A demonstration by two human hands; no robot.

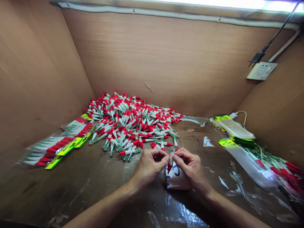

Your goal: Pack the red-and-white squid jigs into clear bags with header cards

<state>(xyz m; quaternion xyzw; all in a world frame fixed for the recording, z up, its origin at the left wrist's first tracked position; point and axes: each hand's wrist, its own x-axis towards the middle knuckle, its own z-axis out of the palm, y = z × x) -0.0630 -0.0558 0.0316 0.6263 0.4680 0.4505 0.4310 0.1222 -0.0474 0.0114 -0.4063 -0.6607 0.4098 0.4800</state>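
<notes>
A red-and-white squid jig (pixel 170 166) is pinched between the fingertips of both my hands, its red tip pointing down. My left hand (pixel 149 164) closes thumb and finger on it from the left. From the other side my right hand (pixel 191 164) grips its upper, pale end; the fingers hide part of it. Just behind and below the jig is a white block (pixel 178 179) with blue marks. Beyond my hands spreads a large heap of similar red-and-white squid jigs (pixel 128 122) with green hook crowns.
Clear bags of jigs (pixel 60 144) with yellow-green headers lie at left. On the right are flat clear bags (pixel 247 160) and more jigs (pixel 288 172). Plastic scraps (pixel 237 186) litter the brown table. Wooden panels enclose it; a plug (pixel 257 57) hangs by a wall socket (pixel 262 70).
</notes>
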